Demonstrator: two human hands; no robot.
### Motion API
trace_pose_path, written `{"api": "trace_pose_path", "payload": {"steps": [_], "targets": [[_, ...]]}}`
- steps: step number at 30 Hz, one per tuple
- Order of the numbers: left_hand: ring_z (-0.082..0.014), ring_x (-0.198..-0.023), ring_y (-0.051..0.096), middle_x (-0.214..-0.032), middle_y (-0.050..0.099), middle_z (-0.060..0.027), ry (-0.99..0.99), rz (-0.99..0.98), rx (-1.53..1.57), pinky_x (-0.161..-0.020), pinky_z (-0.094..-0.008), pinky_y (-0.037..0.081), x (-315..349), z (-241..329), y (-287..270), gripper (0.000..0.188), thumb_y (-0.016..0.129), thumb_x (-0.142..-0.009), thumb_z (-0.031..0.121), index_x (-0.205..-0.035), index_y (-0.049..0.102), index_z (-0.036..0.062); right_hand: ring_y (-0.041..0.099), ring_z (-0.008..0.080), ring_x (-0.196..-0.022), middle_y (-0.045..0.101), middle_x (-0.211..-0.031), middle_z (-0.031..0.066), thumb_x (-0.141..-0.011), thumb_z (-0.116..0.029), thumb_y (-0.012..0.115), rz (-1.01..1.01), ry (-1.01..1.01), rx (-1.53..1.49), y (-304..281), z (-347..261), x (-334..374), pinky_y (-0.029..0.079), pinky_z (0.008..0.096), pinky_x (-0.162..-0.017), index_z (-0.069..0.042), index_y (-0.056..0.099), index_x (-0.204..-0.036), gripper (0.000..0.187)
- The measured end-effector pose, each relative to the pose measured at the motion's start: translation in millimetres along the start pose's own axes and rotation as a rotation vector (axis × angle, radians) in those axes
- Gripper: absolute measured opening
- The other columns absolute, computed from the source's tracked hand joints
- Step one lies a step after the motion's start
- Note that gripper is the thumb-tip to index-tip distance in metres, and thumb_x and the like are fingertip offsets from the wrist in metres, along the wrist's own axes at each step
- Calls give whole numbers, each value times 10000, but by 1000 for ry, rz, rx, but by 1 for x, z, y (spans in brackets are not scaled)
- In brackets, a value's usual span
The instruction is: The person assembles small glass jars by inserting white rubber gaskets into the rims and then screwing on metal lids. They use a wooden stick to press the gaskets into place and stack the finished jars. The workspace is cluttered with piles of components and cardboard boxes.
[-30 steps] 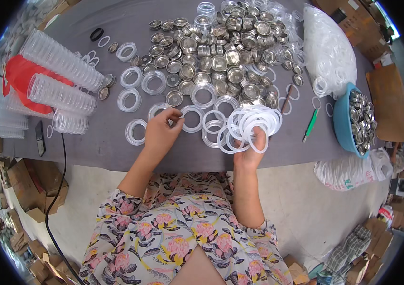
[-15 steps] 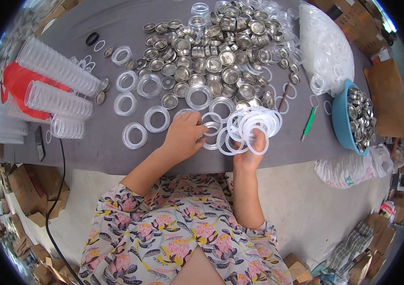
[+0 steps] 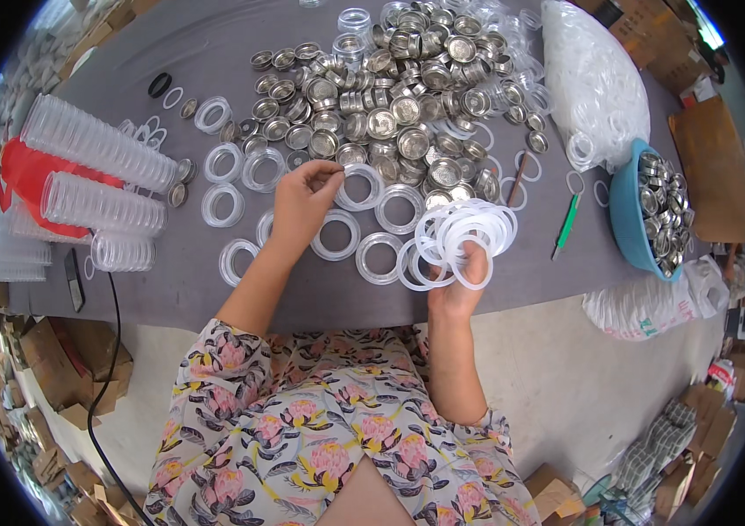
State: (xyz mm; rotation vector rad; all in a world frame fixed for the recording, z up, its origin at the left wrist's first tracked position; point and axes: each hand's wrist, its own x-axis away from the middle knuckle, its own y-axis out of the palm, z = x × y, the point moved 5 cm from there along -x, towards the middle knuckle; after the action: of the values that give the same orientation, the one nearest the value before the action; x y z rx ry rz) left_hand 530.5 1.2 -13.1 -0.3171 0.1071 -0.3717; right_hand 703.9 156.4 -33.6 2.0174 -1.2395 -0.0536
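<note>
My right hand (image 3: pixel 457 294) grips a fanned bunch of flat, translucent white plastic rings (image 3: pixel 478 230) near the table's front edge. Farther left, my left hand (image 3: pixel 304 206) is closed, thumb and fingertips pinched together at the left rim of a clear plastic ring-shaped piece (image 3: pixel 360 188). Whether a thin ring is between those fingertips cannot be made out. More clear round pieces lie about my left hand, among them one beside the wrist (image 3: pixel 336 235) and one closer to my right hand (image 3: pixel 379 258). My left forearm partly covers others.
A large heap of small metal cups (image 3: pixel 407 110) covers the table's back middle. Stacked clear plastic pieces (image 3: pixel 96 145) stand left around a red bag (image 3: pixel 31 188). Right are a green-handled tool (image 3: pixel 568 226), a blue basin (image 3: pixel 625 210) of metal cups and a plastic bag (image 3: pixel 596 88) of rings.
My left hand has moved left and away from me, from the bunch of rings to a clear round piece. My right hand stays put with its rings. The view has shifted slightly.
</note>
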Motion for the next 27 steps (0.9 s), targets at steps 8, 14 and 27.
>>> {"api": "trace_pose_path", "payload": {"steps": [8, 14, 27], "targets": [[-41, -591, 485, -716, 590, 5, 353, 70, -440, -517, -210, 380, -3, 4, 4, 137, 667, -787, 94, -911, 665, 35, 589, 123, -565, 628, -852, 73, -724, -180, 496, -12, 13, -12, 1, 0, 0, 373, 196, -349, -28, 537, -1056, 368], [-28, -626, 503, -781, 607, 21, 210, -210, -30, -531, -194, 384, 19, 30, 29, 131, 697, -774, 113, -875, 670, 34, 591, 123, -571, 624, -846, 71, -731, -181, 499, -2, -1, -16, -1, 6, -1, 390, 201, -349, -21, 528, -1062, 369], [-43, -505, 511, -685, 622, 7, -251, -321, 569, -469, -171, 398, 33, 23, 55, 126, 700, -786, 128, -864, 685, 29, 606, 135, -639, 615, -883, 60, -784, -159, 477, 82, -167, -10, -21, -13, -3, 450, 231, -440, -47, 541, -1026, 274]]}}
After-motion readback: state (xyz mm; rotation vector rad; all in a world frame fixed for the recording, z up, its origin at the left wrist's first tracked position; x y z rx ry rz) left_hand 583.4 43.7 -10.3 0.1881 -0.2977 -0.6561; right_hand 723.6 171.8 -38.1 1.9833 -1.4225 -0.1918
